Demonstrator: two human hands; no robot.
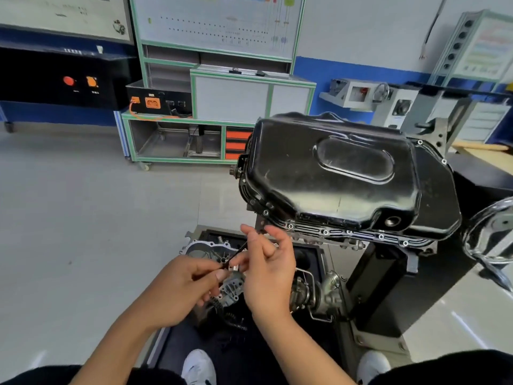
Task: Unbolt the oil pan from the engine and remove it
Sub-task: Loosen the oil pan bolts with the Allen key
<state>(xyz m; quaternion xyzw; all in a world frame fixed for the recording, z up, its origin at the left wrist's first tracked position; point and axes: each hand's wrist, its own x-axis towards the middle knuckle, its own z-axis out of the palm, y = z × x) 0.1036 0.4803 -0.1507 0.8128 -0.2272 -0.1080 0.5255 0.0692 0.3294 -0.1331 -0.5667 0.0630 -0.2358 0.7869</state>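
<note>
The oil pan (347, 173) sits at 2 o'clock from the hands, with bolts (325, 232) visible along its near flange. The left hand (177, 287) pinches a thin black tool (234, 255) near its silver tip. The right hand (266, 273), fingers half curled, pinches the same tip.

Glossy black oil pan (341, 173), turned bottom-up, sits just above and to the right of the right hand (268, 276). Silver bolts (325, 232) line its near flange, heads seated.
</note>
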